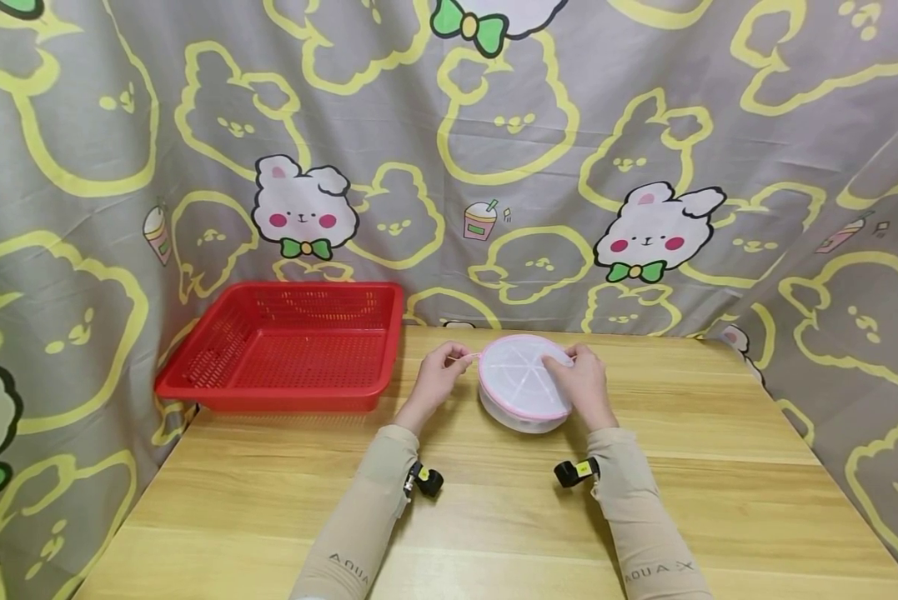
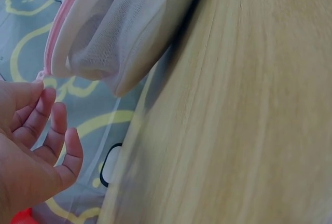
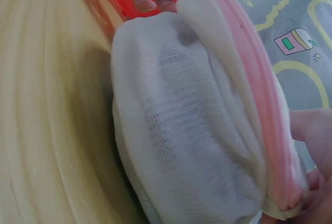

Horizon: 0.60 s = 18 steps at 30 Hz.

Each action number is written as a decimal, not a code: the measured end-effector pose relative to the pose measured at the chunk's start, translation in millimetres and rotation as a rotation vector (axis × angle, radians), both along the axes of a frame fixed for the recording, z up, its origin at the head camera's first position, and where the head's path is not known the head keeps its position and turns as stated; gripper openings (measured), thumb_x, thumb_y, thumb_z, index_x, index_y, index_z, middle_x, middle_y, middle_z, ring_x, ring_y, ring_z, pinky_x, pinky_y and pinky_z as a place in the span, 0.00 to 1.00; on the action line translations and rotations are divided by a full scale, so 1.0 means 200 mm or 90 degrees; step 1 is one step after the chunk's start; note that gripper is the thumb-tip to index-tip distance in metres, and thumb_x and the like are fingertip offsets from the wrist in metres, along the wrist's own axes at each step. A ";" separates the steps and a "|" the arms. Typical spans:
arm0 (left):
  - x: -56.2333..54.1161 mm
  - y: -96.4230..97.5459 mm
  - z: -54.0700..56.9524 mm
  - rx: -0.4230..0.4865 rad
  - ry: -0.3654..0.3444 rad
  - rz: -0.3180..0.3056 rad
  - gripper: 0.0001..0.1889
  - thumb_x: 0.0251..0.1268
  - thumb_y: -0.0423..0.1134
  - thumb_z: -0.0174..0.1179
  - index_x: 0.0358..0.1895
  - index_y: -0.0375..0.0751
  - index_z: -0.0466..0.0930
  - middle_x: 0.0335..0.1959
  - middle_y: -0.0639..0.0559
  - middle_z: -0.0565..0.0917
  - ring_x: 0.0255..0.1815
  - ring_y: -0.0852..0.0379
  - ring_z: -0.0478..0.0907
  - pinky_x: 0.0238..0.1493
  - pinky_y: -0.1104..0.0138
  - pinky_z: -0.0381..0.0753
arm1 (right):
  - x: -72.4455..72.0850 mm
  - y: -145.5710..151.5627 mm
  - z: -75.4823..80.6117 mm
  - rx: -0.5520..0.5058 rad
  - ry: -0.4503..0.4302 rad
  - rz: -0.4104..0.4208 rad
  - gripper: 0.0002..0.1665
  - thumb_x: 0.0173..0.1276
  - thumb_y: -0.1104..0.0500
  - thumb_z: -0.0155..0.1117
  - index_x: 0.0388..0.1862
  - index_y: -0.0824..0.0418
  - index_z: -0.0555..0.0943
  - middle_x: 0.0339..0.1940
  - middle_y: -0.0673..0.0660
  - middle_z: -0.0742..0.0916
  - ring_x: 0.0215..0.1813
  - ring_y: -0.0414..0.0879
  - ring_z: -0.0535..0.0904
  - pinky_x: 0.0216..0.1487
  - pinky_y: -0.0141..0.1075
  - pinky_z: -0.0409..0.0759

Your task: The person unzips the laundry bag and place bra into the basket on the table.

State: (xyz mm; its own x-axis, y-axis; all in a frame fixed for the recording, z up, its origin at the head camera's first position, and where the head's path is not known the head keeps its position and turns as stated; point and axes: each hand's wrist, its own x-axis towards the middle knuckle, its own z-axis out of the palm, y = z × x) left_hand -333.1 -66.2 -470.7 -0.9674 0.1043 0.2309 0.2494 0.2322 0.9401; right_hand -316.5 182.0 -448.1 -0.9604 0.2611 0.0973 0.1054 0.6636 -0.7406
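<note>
A round white mesh laundry bag (image 1: 522, 375) with a pink zipper (image 3: 255, 86) round its top rim stands on the table, its lid facing up. At its left edge my left hand (image 1: 441, 372) pinches a small pink tab or cord end between thumb and index finger; the other fingers are loosely bent in the left wrist view. My right hand (image 1: 584, 385) grips the rim on the opposite side, thumb on top of the lid. Its fingers are partly hidden behind the rim in the right wrist view. Through the mesh sides, no contents can be made out.
A red plastic basket (image 1: 276, 401) with perforated walls stands at the back left of the wooden table (image 1: 494, 533). A grey patterned curtain (image 1: 418, 125) hangs behind and along both sides of the table.
</note>
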 end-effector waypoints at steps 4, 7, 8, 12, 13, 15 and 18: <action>0.00 0.00 0.00 0.007 -0.008 0.002 0.07 0.66 0.38 0.62 0.40 0.37 0.81 0.36 0.46 0.80 0.34 0.61 0.75 0.36 0.72 0.74 | 0.00 0.02 0.01 0.009 -0.014 0.029 0.29 0.64 0.43 0.62 0.48 0.67 0.74 0.47 0.68 0.82 0.48 0.58 0.77 0.48 0.46 0.78; 0.00 0.01 0.00 0.014 -0.015 0.006 0.07 0.66 0.37 0.62 0.40 0.36 0.80 0.34 0.47 0.80 0.33 0.62 0.74 0.36 0.72 0.74 | 0.01 0.04 0.02 0.019 -0.016 0.050 0.30 0.66 0.41 0.60 0.49 0.67 0.75 0.47 0.68 0.82 0.48 0.57 0.77 0.46 0.43 0.78; 0.00 0.01 0.00 0.017 -0.018 0.008 0.06 0.66 0.37 0.62 0.40 0.36 0.80 0.34 0.47 0.79 0.32 0.62 0.74 0.36 0.72 0.74 | 0.00 0.05 0.02 0.023 -0.015 0.056 0.31 0.67 0.40 0.60 0.50 0.67 0.75 0.47 0.68 0.82 0.47 0.57 0.78 0.45 0.42 0.78; 0.00 0.01 0.01 0.024 -0.021 0.012 0.06 0.66 0.36 0.62 0.40 0.36 0.80 0.34 0.47 0.80 0.33 0.62 0.74 0.36 0.72 0.74 | -0.01 0.07 0.03 0.029 -0.019 0.075 0.33 0.69 0.39 0.56 0.53 0.68 0.75 0.47 0.68 0.82 0.47 0.56 0.77 0.44 0.41 0.78; 0.00 0.01 0.01 0.026 -0.021 0.011 0.07 0.66 0.36 0.62 0.40 0.36 0.80 0.35 0.47 0.80 0.33 0.62 0.74 0.37 0.72 0.74 | -0.01 0.08 0.03 0.030 -0.020 0.077 0.33 0.70 0.39 0.55 0.54 0.68 0.75 0.46 0.68 0.82 0.47 0.56 0.77 0.44 0.40 0.77; 0.00 0.01 0.01 0.027 -0.019 0.008 0.07 0.66 0.37 0.62 0.40 0.35 0.80 0.35 0.46 0.80 0.33 0.61 0.75 0.36 0.72 0.74 | -0.02 0.09 0.03 0.030 -0.021 0.082 0.34 0.70 0.39 0.55 0.55 0.68 0.75 0.46 0.67 0.81 0.47 0.56 0.77 0.44 0.40 0.76; 0.01 0.01 0.02 0.032 -0.024 0.007 0.08 0.66 0.38 0.63 0.40 0.35 0.80 0.35 0.46 0.80 0.33 0.60 0.75 0.36 0.72 0.74 | -0.04 0.10 0.05 0.037 -0.011 0.094 0.34 0.71 0.40 0.54 0.56 0.69 0.75 0.45 0.68 0.81 0.47 0.57 0.77 0.44 0.41 0.76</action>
